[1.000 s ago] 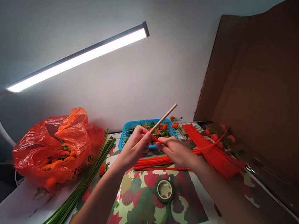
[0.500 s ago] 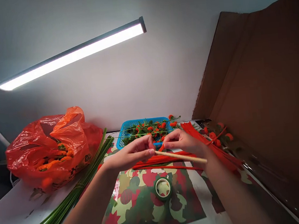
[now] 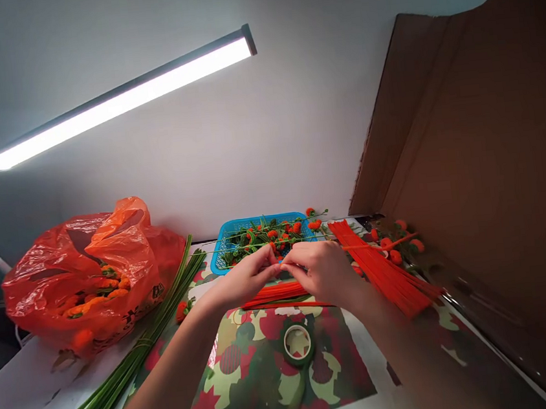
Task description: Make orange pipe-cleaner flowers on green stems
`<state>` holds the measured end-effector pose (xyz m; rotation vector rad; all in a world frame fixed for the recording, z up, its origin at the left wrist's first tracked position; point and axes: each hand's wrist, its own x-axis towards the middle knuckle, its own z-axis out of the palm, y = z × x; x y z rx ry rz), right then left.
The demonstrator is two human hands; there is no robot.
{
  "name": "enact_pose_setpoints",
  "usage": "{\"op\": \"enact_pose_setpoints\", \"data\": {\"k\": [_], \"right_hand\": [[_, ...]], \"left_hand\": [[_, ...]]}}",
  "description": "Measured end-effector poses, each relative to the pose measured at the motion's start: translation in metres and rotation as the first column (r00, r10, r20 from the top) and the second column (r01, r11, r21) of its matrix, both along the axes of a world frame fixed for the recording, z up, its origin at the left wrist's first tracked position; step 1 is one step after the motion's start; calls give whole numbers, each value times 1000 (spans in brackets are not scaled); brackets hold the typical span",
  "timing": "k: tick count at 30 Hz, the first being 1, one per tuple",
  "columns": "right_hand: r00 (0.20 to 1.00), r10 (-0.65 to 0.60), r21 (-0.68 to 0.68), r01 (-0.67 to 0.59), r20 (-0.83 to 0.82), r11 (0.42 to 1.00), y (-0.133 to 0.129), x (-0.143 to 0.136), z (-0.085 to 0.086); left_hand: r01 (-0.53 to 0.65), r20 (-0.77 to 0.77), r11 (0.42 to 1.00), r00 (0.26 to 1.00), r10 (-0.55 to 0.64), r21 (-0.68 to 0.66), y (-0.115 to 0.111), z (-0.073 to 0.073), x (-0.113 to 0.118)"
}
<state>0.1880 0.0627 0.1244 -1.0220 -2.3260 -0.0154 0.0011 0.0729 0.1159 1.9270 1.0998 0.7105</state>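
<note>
My left hand [image 3: 249, 277] and my right hand [image 3: 321, 269] meet fingertip to fingertip above the table. Both are closed in a pinch. An orange-red pipe cleaner [image 3: 379, 244] runs out to the right from behind my right hand; its other end is hidden by the fingers. What my left fingertips hold is too small to make out. Below the hands lie more red pipe cleaners [image 3: 275, 293]. A roll of green tape [image 3: 298, 344] rests on the patterned sheet [image 3: 253, 389]. Just behind the hands is a blue basket [image 3: 223, 242] with orange flowers and green stems.
A red plastic bag [image 3: 41, 274] of orange pieces stands at the left, beside a bundle of green stems [image 3: 141, 342]. Red strips [image 3: 382, 271] and more flowers [image 3: 395, 256] lie at the right, by a cardboard panel [image 3: 478, 118]. A lit lamp [image 3: 120, 103] hangs above.
The pale stick no longer shows. My right hand has turned and its fingertips now touch my left hand's. The pipe cleaner stretches out to the right. The view has shifted slightly.
</note>
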Motion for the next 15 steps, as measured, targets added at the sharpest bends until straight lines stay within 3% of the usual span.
{"op": "enact_pose_setpoints", "data": {"k": [4, 8, 12, 15], "right_hand": [[997, -40, 99, 47, -64, 994, -2, -5, -6], [948, 16, 66, 6, -318, 998, -2, -11, -9], [809, 5, -135, -104, -588, 985, 4, -13, -10], [732, -48, -371, -286, -679, 883, 15, -5, -11]], "left_hand": [[-111, 301, 979, 940, 159, -172, 0, 1, 10], [-104, 556, 941, 784, 276, -321, -1, 2, 17], [7, 698, 931, 664, 269, -366, -1, 2, 17], [122, 739, 917, 637, 221, -379, -1, 3, 16]]}}
